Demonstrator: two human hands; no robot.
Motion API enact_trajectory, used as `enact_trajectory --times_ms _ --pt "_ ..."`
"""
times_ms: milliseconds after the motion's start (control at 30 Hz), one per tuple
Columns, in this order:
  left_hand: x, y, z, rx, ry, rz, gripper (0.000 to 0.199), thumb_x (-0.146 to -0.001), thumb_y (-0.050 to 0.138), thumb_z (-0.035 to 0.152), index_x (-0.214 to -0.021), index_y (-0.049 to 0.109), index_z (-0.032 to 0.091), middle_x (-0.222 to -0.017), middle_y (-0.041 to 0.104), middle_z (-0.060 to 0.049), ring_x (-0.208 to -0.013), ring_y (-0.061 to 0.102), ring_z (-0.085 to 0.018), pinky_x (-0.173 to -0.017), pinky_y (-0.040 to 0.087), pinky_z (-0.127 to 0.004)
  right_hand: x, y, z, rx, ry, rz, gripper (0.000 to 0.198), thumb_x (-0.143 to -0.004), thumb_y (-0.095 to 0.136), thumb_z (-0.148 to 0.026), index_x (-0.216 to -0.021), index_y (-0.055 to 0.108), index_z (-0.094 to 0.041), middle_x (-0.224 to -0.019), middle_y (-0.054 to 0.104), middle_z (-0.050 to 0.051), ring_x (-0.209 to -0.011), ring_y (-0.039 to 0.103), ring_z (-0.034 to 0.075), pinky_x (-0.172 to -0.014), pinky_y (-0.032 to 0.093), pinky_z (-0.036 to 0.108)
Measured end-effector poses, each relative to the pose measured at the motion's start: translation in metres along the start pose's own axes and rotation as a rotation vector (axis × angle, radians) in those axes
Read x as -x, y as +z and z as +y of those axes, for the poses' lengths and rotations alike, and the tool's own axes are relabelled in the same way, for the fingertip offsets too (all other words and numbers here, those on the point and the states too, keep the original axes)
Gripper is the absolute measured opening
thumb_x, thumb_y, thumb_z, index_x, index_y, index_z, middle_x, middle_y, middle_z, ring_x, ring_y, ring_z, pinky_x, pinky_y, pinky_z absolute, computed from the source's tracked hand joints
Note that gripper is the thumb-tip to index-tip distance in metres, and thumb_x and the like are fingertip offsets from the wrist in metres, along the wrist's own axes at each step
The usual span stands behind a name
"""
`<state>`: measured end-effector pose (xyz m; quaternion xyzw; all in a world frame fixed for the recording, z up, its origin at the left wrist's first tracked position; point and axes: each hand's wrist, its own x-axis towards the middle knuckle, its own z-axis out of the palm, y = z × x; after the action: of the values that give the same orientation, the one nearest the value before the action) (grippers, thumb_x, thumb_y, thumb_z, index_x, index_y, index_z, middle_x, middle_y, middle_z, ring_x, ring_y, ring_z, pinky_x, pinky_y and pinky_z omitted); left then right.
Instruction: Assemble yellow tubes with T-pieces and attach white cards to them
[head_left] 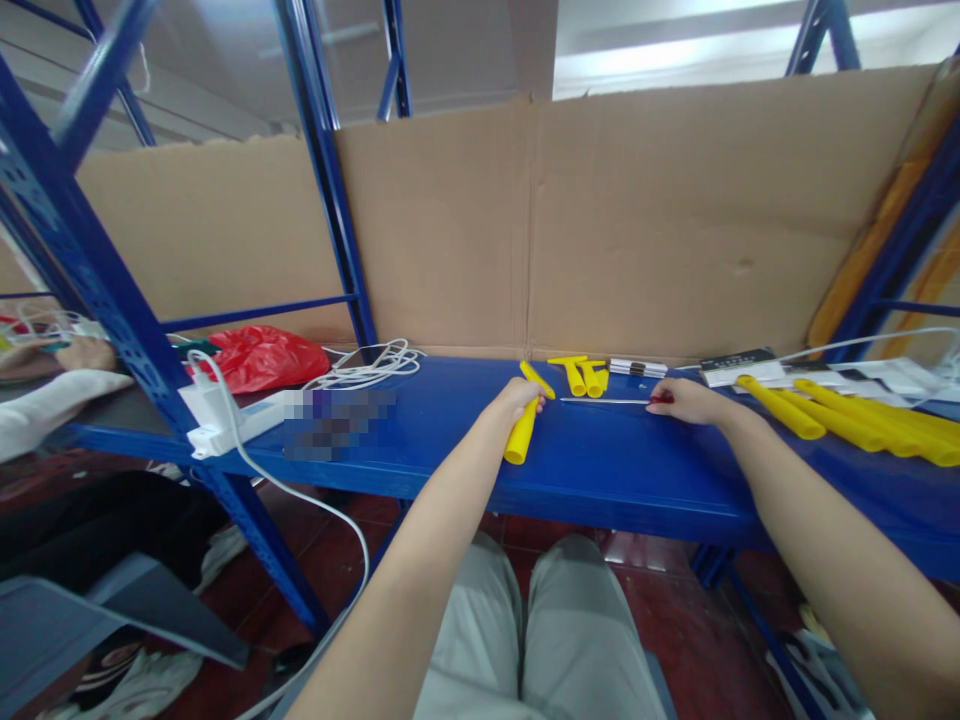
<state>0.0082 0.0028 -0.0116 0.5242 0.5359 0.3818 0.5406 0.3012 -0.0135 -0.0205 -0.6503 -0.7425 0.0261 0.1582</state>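
My left hand (519, 398) is closed around a yellow T-shaped plastic piece (520, 440), whose wide tube end points down toward the front edge of the blue shelf (600, 460). In my right hand (681, 402) is a screwdriver (607, 401) with a dark red handle. Its long thin metal shaft points left toward the yellow piece, and the tip is apart from it. Behind the shaft lie more yellow T-shaped pieces (576, 376), next to a small white stack with a black band (637, 368).
Several long yellow tubes (840, 420) lie at the right by white papers and a dark box (739, 366). To the left are a red plastic bag (262, 358), white cables (375, 365) and a power strip (255, 420). Cardboard (450, 230) stands behind. Another person's hand (86, 353) shows far left.
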Motion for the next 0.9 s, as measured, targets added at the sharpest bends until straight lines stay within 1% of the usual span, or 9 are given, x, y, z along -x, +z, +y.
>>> enact_trajectory --times_ms 133,200,333,467,600,733,900 --pt "0.001 0.0 0.0 -0.002 0.009 0.008 0.023 -0.08 0.053 -0.002 -0.062 0.052 0.012 -0.046 0.047 0.003 -0.038 0.04 -0.005 -0.042 0.031 -0.017 0.002 -0.002 -0.009 -0.065 -0.046 0.001 0.014 -0.075 0.061 -0.034 -0.076 0.066 -0.021 -0.08 0.071 0.007 -0.074 0.065 0.021 -0.069 0.051 0.031" --pt "0.001 0.0 0.0 0.0 0.011 0.006 0.023 -0.078 0.056 -0.003 -0.061 0.052 0.012 -0.046 0.047 0.003 -0.038 0.04 -0.005 -0.041 0.031 -0.017 0.002 -0.002 -0.011 -0.085 -0.048 0.002 0.016 -0.075 0.061 -0.035 -0.077 0.065 -0.02 -0.08 0.071 0.008 -0.075 0.065 0.022 -0.07 0.051 0.031" --pt "0.001 0.0 0.0 0.016 0.008 -0.022 0.025 -0.077 0.057 -0.003 -0.059 0.051 0.012 -0.046 0.047 0.003 -0.037 0.04 -0.005 -0.04 0.031 -0.016 0.001 0.0 -0.012 -0.078 -0.055 0.021 0.016 -0.075 0.061 -0.036 -0.077 0.065 -0.021 -0.078 0.07 0.007 -0.077 0.065 0.022 -0.07 0.05 0.03" --pt "0.003 0.0 0.001 0.018 0.004 -0.02 0.023 -0.076 0.058 -0.004 -0.061 0.052 0.012 -0.047 0.048 0.003 -0.039 0.041 -0.005 -0.04 0.032 -0.016 0.001 0.0 -0.012 -0.062 -0.052 0.026 0.013 -0.075 0.06 -0.034 -0.076 0.063 -0.021 -0.078 0.071 0.006 -0.077 0.065 0.021 -0.07 0.05 0.03" --pt "0.008 0.001 0.004 0.01 0.001 -0.022 0.022 -0.077 0.056 -0.005 -0.063 0.052 0.011 -0.046 0.047 0.003 -0.04 0.042 -0.006 -0.042 0.033 -0.017 0.003 -0.002 -0.015 -0.045 -0.042 0.021 0.011 -0.076 0.06 -0.031 -0.077 0.063 -0.02 -0.081 0.071 0.008 -0.077 0.065 0.022 -0.071 0.05 0.03" --pt "0.014 0.002 0.006 -0.002 0.005 -0.016 0.026 -0.08 0.051 -0.005 -0.061 0.051 0.012 -0.045 0.045 0.003 -0.038 0.04 -0.005 -0.04 0.032 -0.017 0.004 -0.002 -0.018 -0.03 -0.037 0.022 0.011 -0.076 0.059 -0.031 -0.077 0.062 -0.021 -0.081 0.071 0.008 -0.077 0.066 0.022 -0.07 0.05 0.031" --pt "0.018 0.001 0.008 0.004 -0.006 -0.017 0.027 -0.081 0.05 -0.005 -0.061 0.05 0.013 -0.043 0.045 0.003 -0.037 0.039 -0.005 -0.039 0.031 -0.016 0.004 -0.002 -0.018 -0.012 -0.028 0.025 0.01 -0.077 0.059 -0.03 -0.078 0.062 -0.021 -0.081 0.071 0.008 -0.076 0.066 0.022 -0.07 0.05 0.03"
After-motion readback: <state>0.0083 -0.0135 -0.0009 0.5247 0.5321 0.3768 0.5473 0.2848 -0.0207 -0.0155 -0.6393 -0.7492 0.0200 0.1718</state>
